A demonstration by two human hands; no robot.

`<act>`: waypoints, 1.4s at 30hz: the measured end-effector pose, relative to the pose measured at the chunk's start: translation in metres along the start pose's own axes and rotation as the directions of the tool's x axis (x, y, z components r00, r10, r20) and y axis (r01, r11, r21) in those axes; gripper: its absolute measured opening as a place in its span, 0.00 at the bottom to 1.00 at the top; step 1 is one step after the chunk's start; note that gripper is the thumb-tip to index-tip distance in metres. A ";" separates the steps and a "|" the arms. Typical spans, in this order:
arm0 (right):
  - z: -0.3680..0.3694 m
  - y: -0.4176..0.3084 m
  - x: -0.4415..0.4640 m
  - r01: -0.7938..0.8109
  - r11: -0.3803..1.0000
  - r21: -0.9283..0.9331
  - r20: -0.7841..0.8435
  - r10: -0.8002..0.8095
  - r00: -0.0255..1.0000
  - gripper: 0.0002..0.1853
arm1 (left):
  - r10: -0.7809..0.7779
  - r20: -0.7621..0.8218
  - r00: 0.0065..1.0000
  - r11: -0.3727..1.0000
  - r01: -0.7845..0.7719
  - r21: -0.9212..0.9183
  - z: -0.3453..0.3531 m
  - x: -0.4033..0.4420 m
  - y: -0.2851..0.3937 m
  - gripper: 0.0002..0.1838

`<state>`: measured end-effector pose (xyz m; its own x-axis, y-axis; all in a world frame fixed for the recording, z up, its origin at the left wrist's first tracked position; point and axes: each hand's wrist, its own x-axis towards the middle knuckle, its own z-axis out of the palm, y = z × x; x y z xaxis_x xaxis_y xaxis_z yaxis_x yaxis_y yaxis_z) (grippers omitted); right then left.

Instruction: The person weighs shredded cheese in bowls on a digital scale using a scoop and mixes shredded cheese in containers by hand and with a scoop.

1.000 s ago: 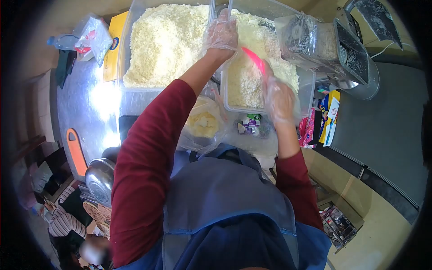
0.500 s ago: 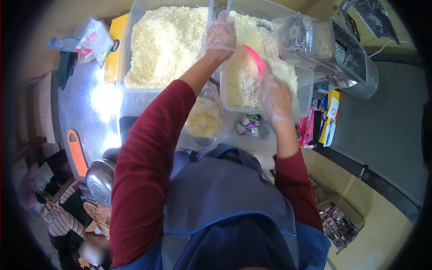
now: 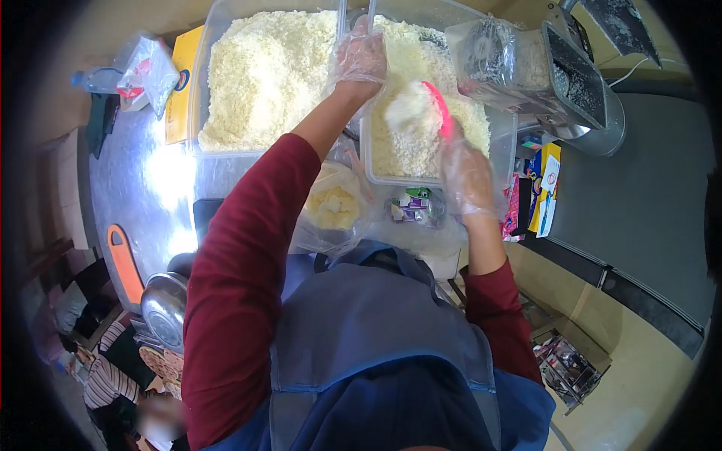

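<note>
My right hand, in a clear plastic glove, is closed around the handle of a pink scoop. White crumbly grated stuff is heaped at the scoop's left side, over the right clear plastic tub. My left hand, gloved the same way, is closed at the tub's left rim; its fingertips are partly hidden. Beside it, the left clear tub is full of the same pale crumbs.
A plastic bag with pale yellow lumps and small purple-green packets lie before the tubs. A metal grinding machine stands right. At left are a yellow box, an orange handle and a metal bowl. A person is at lower left.
My right hand has moved slightly toward me and right. The pink scoop has lifted crumbs, which now show heaped beside it. My left hand has stayed at the rim.
</note>
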<state>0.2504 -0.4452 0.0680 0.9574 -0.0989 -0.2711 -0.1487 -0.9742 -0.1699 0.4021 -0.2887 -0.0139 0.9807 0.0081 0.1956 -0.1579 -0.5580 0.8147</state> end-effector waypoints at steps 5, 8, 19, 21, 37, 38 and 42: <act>0.026 0.104 0.081 -0.053 0.983 -0.173 -0.207 0.016 0.978 0.16 | -0.006 -0.029 1.000 1.000 0.005 -0.027 0.003 0.000 -0.004 0.24; 0.058 0.110 0.126 0.135 0.948 -0.290 -0.131 -0.178 0.975 0.16 | -0.006 -0.060 0.998 1.000 0.005 -0.024 0.006 0.000 -0.008 0.24; 0.037 0.092 0.150 0.233 0.972 0.031 -0.245 -0.219 0.944 0.21 | 0.037 -0.055 0.998 0.993 -0.030 0.117 0.018 0.005 -0.023 0.24; 0.045 0.086 0.185 0.291 0.946 0.142 -0.193 -0.262 0.946 0.21 | 0.031 -0.028 0.999 0.993 -0.028 0.115 0.003 0.000 -0.007 0.24; -0.022 0.021 0.007 0.034 0.998 0.060 0.034 -0.036 0.999 0.23 | 0.079 -0.090 0.993 0.980 -0.061 0.191 0.007 0.005 -0.014 0.23; -0.007 0.026 -0.001 0.115 0.988 0.099 -0.099 -0.106 0.989 0.24 | 0.085 -0.089 0.992 0.978 -0.066 0.197 0.001 0.006 -0.009 0.23; -0.002 0.032 -0.020 0.304 0.935 0.183 -0.308 -0.239 0.921 0.27 | 0.030 0.395 0.918 0.836 -0.240 0.493 -0.035 0.017 0.020 0.26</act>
<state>0.2275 -0.4747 0.0703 0.9934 0.0789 0.0832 0.1065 -0.9037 -0.4147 0.4114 -0.2706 0.0243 0.9413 -0.3375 -0.0114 -0.3103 -0.8777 0.3651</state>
